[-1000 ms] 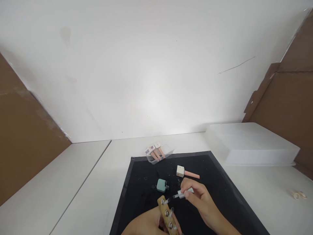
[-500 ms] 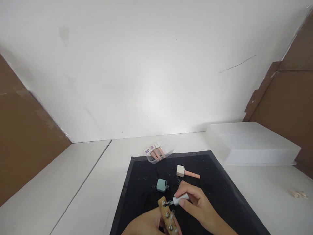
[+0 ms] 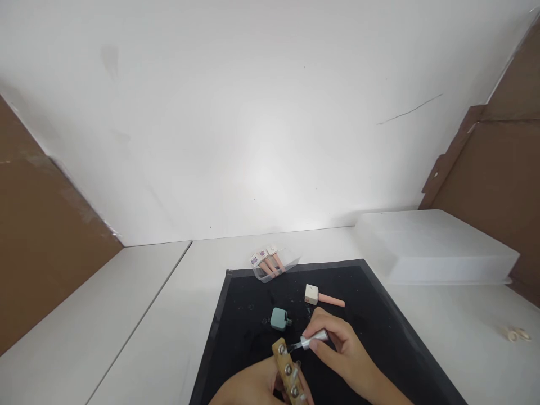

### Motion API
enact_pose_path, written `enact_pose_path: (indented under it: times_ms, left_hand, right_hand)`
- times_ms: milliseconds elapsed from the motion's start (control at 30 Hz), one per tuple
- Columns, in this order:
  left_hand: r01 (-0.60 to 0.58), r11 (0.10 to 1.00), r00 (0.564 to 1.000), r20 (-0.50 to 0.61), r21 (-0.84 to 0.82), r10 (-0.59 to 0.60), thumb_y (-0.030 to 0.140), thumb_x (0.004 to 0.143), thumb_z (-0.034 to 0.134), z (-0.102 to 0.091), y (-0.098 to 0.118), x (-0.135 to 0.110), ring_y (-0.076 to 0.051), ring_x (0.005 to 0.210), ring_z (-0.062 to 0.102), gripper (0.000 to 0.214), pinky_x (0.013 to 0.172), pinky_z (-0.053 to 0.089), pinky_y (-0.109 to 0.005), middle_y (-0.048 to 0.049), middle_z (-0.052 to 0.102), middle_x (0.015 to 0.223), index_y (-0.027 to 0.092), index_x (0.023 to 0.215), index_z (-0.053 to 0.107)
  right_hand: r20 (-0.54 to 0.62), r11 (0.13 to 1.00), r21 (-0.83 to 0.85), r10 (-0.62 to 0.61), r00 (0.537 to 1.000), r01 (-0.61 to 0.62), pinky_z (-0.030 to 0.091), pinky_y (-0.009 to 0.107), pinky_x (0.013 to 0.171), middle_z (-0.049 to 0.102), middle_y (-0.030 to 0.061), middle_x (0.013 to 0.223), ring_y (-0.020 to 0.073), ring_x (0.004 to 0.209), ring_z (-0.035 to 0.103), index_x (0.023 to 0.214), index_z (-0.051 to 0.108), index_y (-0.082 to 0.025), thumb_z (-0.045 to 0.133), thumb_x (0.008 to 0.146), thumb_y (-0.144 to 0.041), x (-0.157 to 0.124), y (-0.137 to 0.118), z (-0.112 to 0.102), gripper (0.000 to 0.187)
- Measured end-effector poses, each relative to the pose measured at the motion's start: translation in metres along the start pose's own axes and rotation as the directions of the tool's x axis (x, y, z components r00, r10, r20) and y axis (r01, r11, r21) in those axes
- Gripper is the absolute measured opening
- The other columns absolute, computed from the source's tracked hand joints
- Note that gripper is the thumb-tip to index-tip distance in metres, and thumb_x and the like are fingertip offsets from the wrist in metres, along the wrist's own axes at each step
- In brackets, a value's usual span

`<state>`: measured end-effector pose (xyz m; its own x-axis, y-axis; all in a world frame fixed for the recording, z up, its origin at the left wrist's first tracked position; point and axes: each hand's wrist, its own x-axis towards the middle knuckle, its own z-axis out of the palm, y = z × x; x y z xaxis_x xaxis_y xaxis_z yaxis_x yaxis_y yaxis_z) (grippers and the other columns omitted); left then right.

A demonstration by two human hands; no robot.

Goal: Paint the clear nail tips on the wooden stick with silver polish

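White desk (image 3: 147, 337) before a pale wall (image 3: 270, 140); on it, one black mat (image 3: 371, 332), near edge out of view. Clear tray (image 3: 294, 261), across the mat's far edge toward the far left corner: three pink-handled bottles (image 3: 264, 260) within. One loose white-and-pink bottle (image 3: 313, 295), lying inside the far edge; one teal bottle (image 3: 278, 319), nearer, apparently uncapped. Wooden strip (image 3: 285, 360) with metal studs (image 3: 288, 369), held above the mat's near part. Step in hand, as judged: brushwork at the farthest stud, calling for a steady strip and fine control of the grey-handled brush (image 3: 307, 341). Left hand (image 3: 253, 382): closed about the strip, some fingers hidden. Right hand (image 3: 337, 349): thumb and fingers pinching the brush, forearm from the mat's near right, tip slanting down-left beside that stud; contact uncertain.
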<state>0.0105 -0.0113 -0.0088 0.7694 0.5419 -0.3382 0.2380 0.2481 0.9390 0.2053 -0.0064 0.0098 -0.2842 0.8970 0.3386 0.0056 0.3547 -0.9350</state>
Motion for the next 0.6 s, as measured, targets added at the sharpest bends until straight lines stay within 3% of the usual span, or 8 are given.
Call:
enact_pose_path:
  times_ms: [600]
  left_hand:
    - [0.006, 0.999, 1.000, 0.001, -0.052, -0.006, 0.038, 0.061, 0.071, -0.0025, -0.0044, -0.0023, -0.016, 0.080, 0.057, 0.038, 0.074, 0.042, -0.025, -0.0018, 0.065, 0.086, 0.018, 0.093, 0.066]
  right_hand:
    - [-0.059, 0.999, -0.044, -0.034, 0.998, 0.031, 0.039, 0.026, 0.056, 0.050, 0.0004, 0.065, 0.0160, 0.060, 0.048, 0.070, 0.061, -0.019, 0.055, 0.078, -0.021, 0.0033, 0.0002, -0.0016, 0.011]
